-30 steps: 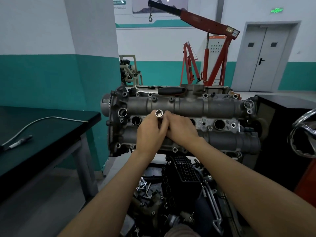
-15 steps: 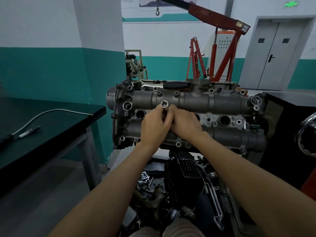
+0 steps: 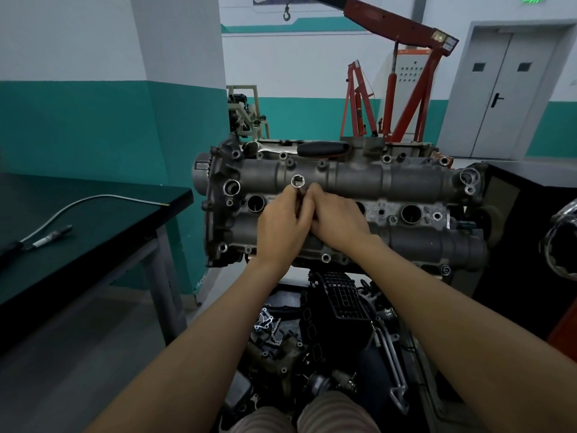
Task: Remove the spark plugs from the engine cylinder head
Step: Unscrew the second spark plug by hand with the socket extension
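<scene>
Both hands at the cylinder head (image 3: 343, 182), second plug well from left. Left hand (image 3: 281, 229) and right hand (image 3: 337, 223) grip a socket tube (image 3: 297, 182) standing in that well. Judged step: hand-spinning the plug loose. Next: lift socket straight out; plug itself hidden.

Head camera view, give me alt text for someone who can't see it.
Both hands, left hand and right hand, grip a metal socket tube standing out of the engine cylinder head. A ratchet handle lies on top of the head, and a black table stands to the left.
</scene>
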